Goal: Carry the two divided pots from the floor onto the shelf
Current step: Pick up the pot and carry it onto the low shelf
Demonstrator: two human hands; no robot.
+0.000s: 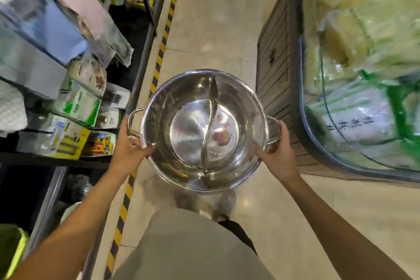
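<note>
**Pot in both hands, level, on its way to the shelf**

Pot (203,129) is off the floor and held out in front of the person at about waist height, above the tiled aisle (218,18). It is a steel pot with a curved divider (210,125) splitting it into two compartments, both empty apart from a label under the right one. Only this one pot can be made out; whether a second is stacked beneath it cannot be told.

Left hand (130,143) is closed on the rim just beside the left handle (133,120), thumb over the lip. Right hand (276,145) is closed the same way at the right handle (273,129). The grip is even, and the pot sits close to level.

To do this step well, I judge it best to keep both hands where they are and turn the body left toward the shelf (75,120), not twist the wrists. That shelf is crowded with boxed goods (77,102), so pick a bare spot before lowering. Slide the base on first, then let go. The striped strip (159,59) along the shelf foot marks an edge worth stepping clear of.
</note>
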